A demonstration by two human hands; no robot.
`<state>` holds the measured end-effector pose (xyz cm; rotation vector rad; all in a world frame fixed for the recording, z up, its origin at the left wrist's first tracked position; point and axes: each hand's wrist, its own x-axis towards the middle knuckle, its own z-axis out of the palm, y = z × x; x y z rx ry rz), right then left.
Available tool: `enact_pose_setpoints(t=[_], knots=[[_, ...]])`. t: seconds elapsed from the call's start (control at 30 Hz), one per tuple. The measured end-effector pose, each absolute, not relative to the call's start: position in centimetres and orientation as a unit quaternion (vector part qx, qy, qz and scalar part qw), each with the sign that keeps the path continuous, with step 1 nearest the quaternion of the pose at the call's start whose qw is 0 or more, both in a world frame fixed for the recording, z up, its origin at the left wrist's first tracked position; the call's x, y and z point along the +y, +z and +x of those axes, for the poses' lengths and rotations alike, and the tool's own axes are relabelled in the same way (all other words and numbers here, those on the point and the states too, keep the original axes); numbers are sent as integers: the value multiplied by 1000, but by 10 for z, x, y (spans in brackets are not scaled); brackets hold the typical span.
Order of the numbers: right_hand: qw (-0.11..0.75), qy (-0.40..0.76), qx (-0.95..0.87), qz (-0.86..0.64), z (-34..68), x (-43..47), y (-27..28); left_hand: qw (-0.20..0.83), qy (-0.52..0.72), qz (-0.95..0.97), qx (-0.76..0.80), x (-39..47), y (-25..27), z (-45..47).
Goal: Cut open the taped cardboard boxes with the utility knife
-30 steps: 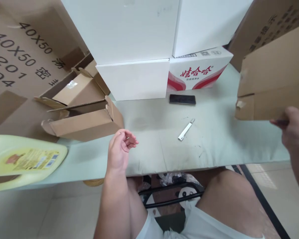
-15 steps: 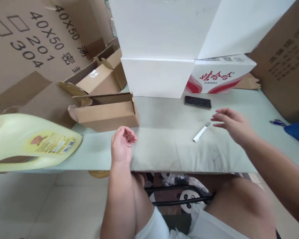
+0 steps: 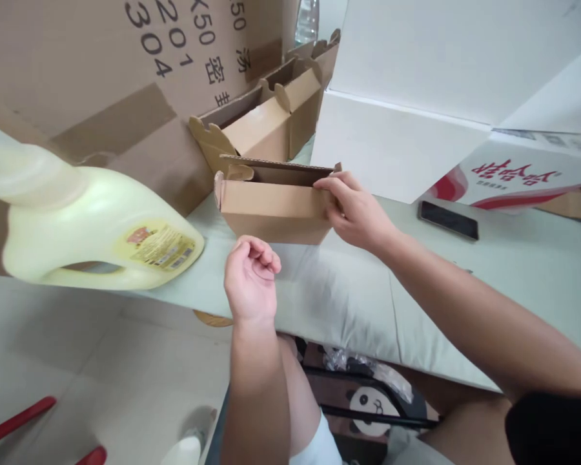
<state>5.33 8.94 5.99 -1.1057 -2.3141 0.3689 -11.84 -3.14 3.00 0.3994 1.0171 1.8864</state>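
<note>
My right hand (image 3: 356, 210) grips the right end of a small open cardboard box (image 3: 275, 216), its fingers over the top edge and the thumb side against the front. The box stands on the pale cloth-covered table (image 3: 358, 290) with its flaps up. Just in front of the box, my left hand (image 3: 252, 274) is raised palm up, holding nothing, with its fingers loosely curled and the palm bare. Behind that box are more open cardboard boxes (image 3: 271, 123). Below my right forearm the cutter seen earlier is hidden.
A large yellow jug (image 3: 101, 226) lies at the left. Big white boxes (image 3: 397, 142) and a red-and-white printed carton (image 3: 513, 174) line the back. A black phone (image 3: 448, 219) lies at the right. A large brown carton (image 3: 126, 77) stands behind the jug.
My right hand has moved left from beside the cutter and taken hold of the small cardboard box. The view has swung left. My left hand keeps its loosely curled pose.
</note>
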Motion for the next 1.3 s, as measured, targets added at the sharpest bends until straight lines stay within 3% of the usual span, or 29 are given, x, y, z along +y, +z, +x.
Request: enact_pose_setpoints(t=[0.2,0.33,0.5,0.6,0.7,0.83,1.0,1.17,1.3], knots=[[368,88,-810,-449,102,75,60,273,858,118,420,-32,27,-125],[381,72,-812,-436,162,31,69,182,841,236,451,-29,19,-112],[368,99,-830,-408,218,-21,70,263,705,507,421,-30,11,-80],[358,29,-843,-402,238,-32,71,298,626,595,407,-27,12,-63],[358,-1,-836,-416,253,-29,69,298,618,603,406,-21,12,-51],[384,51,-795,-466,262,-24,55,297,630,583,419,-14,10,-47],[536,191,-714,-408,260,-25,28,279,546,622,487,-14,10,-52],[466,214,-751,-416,256,-25,21,292,551,601,501,-13,10,-47],[477,205,-741,-427,251,-24,18,302,566,584,497,-12,9,-46]])
